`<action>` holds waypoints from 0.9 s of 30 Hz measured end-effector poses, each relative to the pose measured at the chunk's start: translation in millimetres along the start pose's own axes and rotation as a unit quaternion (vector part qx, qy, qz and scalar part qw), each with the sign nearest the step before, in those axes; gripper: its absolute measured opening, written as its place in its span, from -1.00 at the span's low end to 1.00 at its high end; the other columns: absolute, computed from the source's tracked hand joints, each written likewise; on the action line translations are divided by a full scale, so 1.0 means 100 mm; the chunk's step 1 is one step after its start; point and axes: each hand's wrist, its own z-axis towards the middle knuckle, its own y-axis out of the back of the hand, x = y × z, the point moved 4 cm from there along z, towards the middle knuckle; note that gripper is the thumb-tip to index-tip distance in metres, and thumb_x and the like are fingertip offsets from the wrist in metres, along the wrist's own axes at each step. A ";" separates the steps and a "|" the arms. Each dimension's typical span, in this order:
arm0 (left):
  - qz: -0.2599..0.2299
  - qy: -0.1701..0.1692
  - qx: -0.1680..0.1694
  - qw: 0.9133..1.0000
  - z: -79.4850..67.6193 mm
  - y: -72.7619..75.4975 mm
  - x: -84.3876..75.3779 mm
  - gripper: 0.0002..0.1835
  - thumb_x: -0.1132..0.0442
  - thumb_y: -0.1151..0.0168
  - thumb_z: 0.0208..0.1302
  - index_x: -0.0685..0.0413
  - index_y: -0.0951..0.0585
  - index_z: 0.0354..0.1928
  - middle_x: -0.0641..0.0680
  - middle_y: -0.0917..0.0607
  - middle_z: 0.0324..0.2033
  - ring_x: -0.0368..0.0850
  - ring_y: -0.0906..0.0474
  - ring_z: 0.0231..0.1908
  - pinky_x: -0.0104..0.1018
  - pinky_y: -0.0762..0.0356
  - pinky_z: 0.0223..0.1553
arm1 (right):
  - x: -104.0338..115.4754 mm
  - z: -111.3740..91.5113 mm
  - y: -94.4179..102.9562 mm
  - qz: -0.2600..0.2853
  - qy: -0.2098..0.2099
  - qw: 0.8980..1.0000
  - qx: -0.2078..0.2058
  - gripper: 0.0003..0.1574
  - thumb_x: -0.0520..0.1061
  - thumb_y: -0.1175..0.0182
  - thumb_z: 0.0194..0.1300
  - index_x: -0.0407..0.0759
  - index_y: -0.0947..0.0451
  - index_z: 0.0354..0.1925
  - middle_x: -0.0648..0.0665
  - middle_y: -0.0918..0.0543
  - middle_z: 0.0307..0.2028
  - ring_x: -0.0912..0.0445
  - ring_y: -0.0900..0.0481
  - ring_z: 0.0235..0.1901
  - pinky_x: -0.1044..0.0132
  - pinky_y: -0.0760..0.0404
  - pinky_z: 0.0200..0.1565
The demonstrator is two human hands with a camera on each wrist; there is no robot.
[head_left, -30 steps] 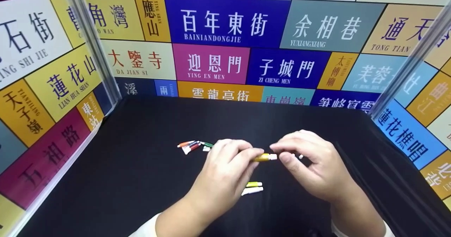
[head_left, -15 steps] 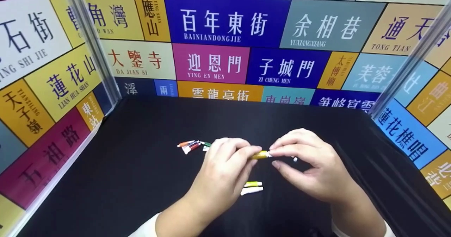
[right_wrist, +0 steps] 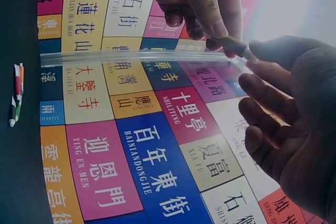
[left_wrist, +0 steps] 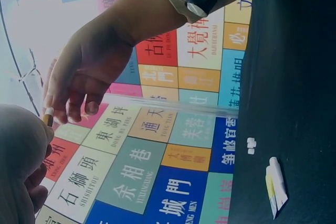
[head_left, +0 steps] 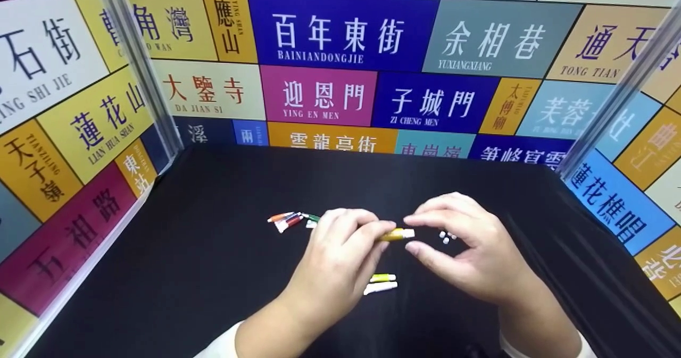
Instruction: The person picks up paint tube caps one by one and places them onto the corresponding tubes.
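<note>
My left hand (head_left: 340, 262) grips a small yellow paint tube (head_left: 396, 234) between thumb and fingers, its white end pointing right. The same tube (right_wrist: 231, 44) shows above the middle of the right wrist view. My right hand (head_left: 468, 246) is spread around the white end, index finger above and thumb below, with a gap on each side in the head view. Below the left hand lie a yellow tube (head_left: 383, 278) and a white tube (head_left: 381, 288), side by side. Several small white caps (head_left: 446, 236) sit on the table, seen past the right hand's fingers.
Several more tubes, among them an orange one (head_left: 277, 218) and a red one (head_left: 292, 222), lie left of the hands, partly behind the left hand. Black cloth (head_left: 213, 273) covers the table. Panels printed with characters (head_left: 340, 33) stand around its back and sides.
Half a second ago the right fingertips were at the tube's white end; now they are spread apart from it. The left hand shifted slightly left, and more white caps show behind the right hand.
</note>
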 end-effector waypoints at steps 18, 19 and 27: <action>-0.018 0.017 0.004 1.000 0.00 -0.01 0.01 -0.76 0.24 -0.40 0.45 -0.04 -0.72 0.10 -0.05 -0.72 -0.03 -0.07 -0.59 0.04 -0.22 -0.54 0.13 | 0.02 0.00 -0.03 0.024 0.037 0.999 -0.006 -0.77 -0.14 -0.53 0.29 -0.16 -0.82 -0.09 -0.09 -0.79 -0.22 0.06 -0.68 -0.14 0.42 -0.56 0.10; -0.018 0.016 0.003 1.000 0.00 -0.01 0.01 -0.76 0.24 -0.40 0.45 -0.04 -0.72 0.10 -0.05 -0.72 -0.04 -0.07 -0.59 0.03 -0.22 -0.54 0.13 | 0.01 0.00 -0.03 0.019 0.033 0.999 -0.006 -0.77 -0.17 -0.55 0.26 -0.15 -0.82 -0.10 -0.08 -0.79 -0.22 0.07 -0.68 -0.15 0.42 -0.56 0.10; -0.023 0.025 0.014 0.999 -0.01 -0.03 0.01 -0.77 0.22 -0.40 0.46 -0.04 -0.74 0.09 -0.05 -0.73 -0.05 -0.08 -0.60 0.03 -0.22 -0.54 0.12 | -0.03 -0.01 -0.04 -0.026 0.008 1.000 0.004 -0.73 -0.24 -0.59 0.16 -0.06 -0.83 -0.14 0.00 -0.80 -0.25 0.12 -0.68 -0.18 0.44 -0.56 0.05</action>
